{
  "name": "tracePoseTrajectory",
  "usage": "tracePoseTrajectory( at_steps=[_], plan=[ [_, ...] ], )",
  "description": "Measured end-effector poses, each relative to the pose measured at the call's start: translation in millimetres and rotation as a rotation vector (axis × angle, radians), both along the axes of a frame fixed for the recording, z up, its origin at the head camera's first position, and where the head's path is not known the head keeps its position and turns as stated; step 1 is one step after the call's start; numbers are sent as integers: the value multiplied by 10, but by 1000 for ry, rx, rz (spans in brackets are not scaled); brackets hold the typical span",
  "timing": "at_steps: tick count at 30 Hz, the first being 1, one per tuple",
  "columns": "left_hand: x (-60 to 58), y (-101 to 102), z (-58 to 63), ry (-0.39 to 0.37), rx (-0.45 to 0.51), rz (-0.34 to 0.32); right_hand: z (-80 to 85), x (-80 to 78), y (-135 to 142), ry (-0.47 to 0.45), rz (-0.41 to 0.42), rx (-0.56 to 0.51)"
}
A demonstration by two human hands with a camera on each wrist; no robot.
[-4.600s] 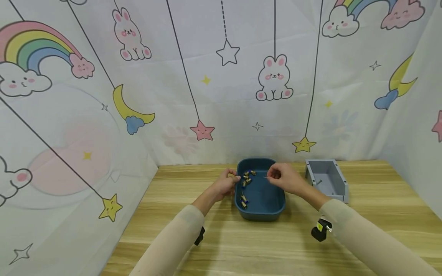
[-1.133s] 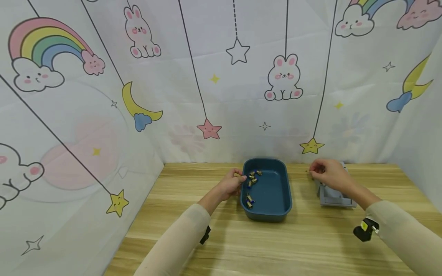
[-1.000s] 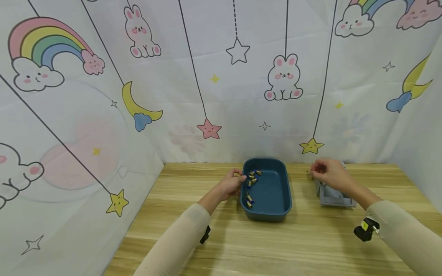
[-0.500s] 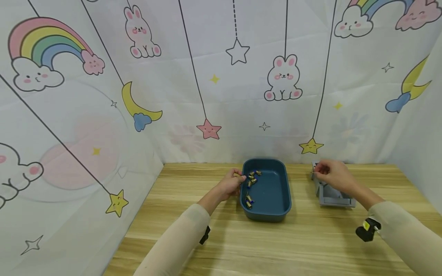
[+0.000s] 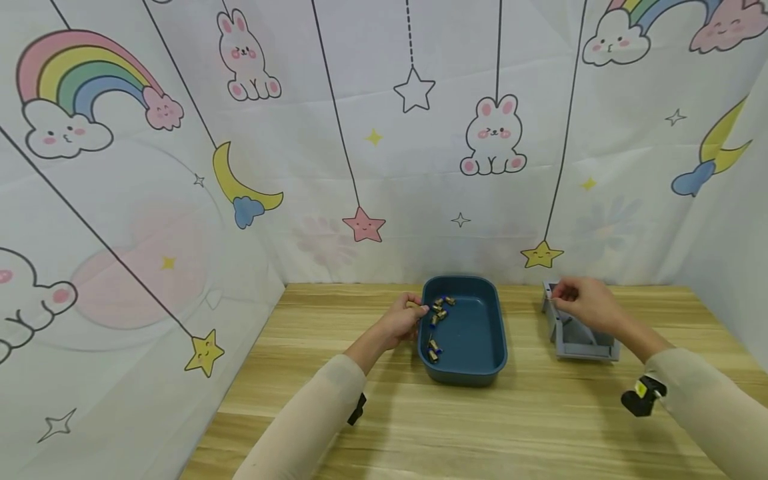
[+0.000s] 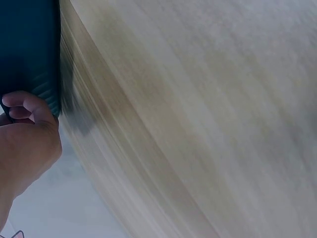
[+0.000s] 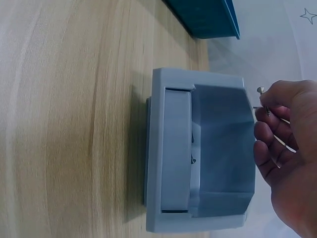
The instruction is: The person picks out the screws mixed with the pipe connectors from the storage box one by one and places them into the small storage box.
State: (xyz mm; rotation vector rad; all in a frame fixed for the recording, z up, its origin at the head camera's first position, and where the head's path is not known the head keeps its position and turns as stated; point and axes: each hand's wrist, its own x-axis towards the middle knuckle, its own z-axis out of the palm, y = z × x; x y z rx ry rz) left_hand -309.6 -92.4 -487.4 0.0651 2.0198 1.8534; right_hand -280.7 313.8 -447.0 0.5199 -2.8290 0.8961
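Observation:
My left hand [image 5: 401, 320] grips the left rim of a dark blue plastic bin [image 5: 471, 377], thumb over the edge; the left wrist view shows its curled fingers at the bin's wall [image 6: 29, 49]. Several small brass-coloured pieces with blue ends [image 5: 440, 315] lie along the bin's left side. Over the far part of a grey open-front box [image 5: 587, 352], my right hand [image 5: 591, 307] pinches a screw between thumb and forefinger. In the right wrist view that screw [image 7: 261, 90] shows its head and threaded tip. Another screw [image 7: 193, 160] lies inside the grey box, partly hidden by its front lip.
Both containers stand on a wood-grain table [image 5: 384, 427], apart from each other. Behind it hangs a white cloth [image 5: 408, 253] printed with stars and rabbits. A black wrist camera [image 5: 643, 396] sticks out below the right sleeve.
From above the blue bin, my right hand has carried the screw rightward to the grey box, edging slightly further right in the last second. My left hand keeps its grip on the bin.

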Motion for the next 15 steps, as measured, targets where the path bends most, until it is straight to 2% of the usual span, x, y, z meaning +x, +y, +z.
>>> tracePoseTrajectory(
  at_steps=[15],
  plan=[
    [-5,4,-10,-4,5,6,24,12,102,17,-10,8]
  ],
)
